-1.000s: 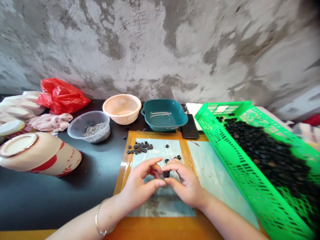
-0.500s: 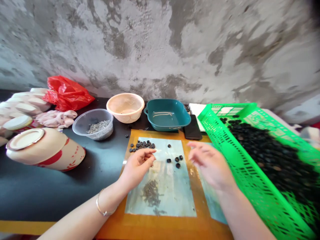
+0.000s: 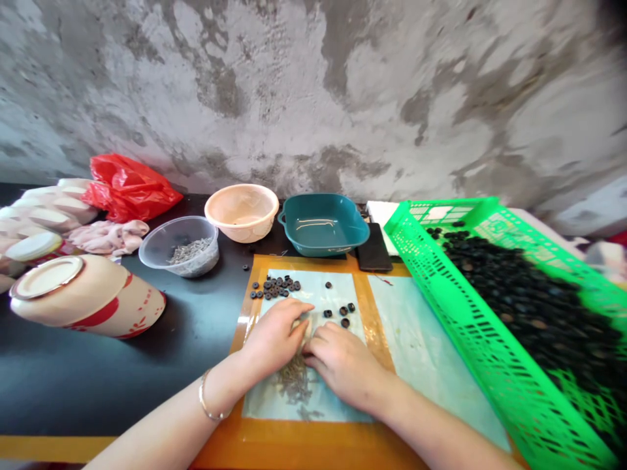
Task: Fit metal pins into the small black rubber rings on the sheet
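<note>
My left hand (image 3: 274, 339) and my right hand (image 3: 343, 365) are close together, fingers down on a pale blue sheet (image 3: 333, 287) over a pile of small grey screws (image 3: 294, 382). The hands hide part of the pile, and I cannot tell whether either holds any screws. Beyond my left fingers lies a cluster of small black rings (image 3: 274, 287). Several loose black rings (image 3: 345, 315) sit just past my right fingers. The sheet lies on an orange board (image 3: 313, 444).
A tilted green plastic crate (image 3: 490, 326) full of black rings fills the right side. Along the concrete wall stand a clear tub of screws (image 3: 179, 248), a peach bowl (image 3: 241, 212), a teal dish (image 3: 323, 225) and a black phone (image 3: 373, 248). Ceramic bowls (image 3: 88, 297) lie at left.
My right hand has come back from the right and down beside my left hand. Both hands have moved nearer the screw pile, and the view has shifted slightly.
</note>
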The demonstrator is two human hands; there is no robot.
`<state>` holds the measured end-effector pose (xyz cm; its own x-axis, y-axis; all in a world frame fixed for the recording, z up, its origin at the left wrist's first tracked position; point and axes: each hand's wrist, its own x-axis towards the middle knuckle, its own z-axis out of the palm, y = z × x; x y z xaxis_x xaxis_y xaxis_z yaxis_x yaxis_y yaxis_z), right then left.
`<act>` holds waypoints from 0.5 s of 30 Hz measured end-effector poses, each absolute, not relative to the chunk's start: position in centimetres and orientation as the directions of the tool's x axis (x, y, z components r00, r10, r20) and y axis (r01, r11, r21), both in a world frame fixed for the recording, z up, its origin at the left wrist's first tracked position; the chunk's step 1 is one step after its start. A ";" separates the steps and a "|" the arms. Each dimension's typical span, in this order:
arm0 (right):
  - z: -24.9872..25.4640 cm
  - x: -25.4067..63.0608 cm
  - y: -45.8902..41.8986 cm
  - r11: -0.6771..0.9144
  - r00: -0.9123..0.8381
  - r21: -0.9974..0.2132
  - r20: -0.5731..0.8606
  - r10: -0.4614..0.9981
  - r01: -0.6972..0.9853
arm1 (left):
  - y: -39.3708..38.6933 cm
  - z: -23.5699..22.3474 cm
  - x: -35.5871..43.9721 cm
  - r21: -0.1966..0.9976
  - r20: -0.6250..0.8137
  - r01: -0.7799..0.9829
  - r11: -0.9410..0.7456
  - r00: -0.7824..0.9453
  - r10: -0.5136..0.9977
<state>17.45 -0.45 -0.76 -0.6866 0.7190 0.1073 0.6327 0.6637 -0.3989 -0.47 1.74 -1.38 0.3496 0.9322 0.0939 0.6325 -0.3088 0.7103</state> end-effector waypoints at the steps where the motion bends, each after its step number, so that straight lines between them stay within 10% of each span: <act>1: -0.4 17.8 -0.3 0.639 -0.671 -0.420 0.091 0.736 0.645 | 1.7 -1.2 -0.3 0.676 0.094 0.656 -0.336 0.375 0.922; 9: 2.0 22.0 2.3 0.327 -0.379 -0.573 0.031 0.925 0.751 | 2.1 0.7 2.1 0.419 -0.020 0.811 -0.409 0.459 0.888; 15: 1.3 22.1 2.9 0.279 -0.321 -0.566 0.027 0.947 0.776 | 4.1 -0.2 3.8 0.491 0.000 0.757 -0.430 0.493 0.870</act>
